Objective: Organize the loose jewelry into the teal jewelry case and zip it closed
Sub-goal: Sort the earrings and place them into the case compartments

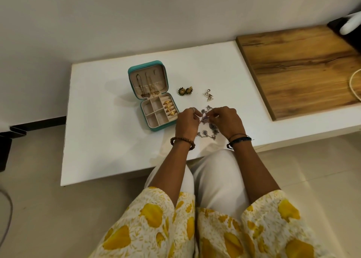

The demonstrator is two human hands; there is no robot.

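Necklace (pixel 205 119) pinched btwn both hands (pixel 187 124) (pixel 226 122)

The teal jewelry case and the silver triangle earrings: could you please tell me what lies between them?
In the head view, a pair of gold and green stud earrings lies on the white table between the teal jewelry case and the silver triangle earrings.

Fingertips of left hand (pixel 186 122) and right hand (pixel 226 121) are curled out of sight; the exact grip on the silver necklace (pixel 208 129) cannot be confirmed. Part of the necklace is covered by both hands. Its links are too small to resolve. The white object (pixel 351 22) at far right is cut by the edge; identity undetermined.
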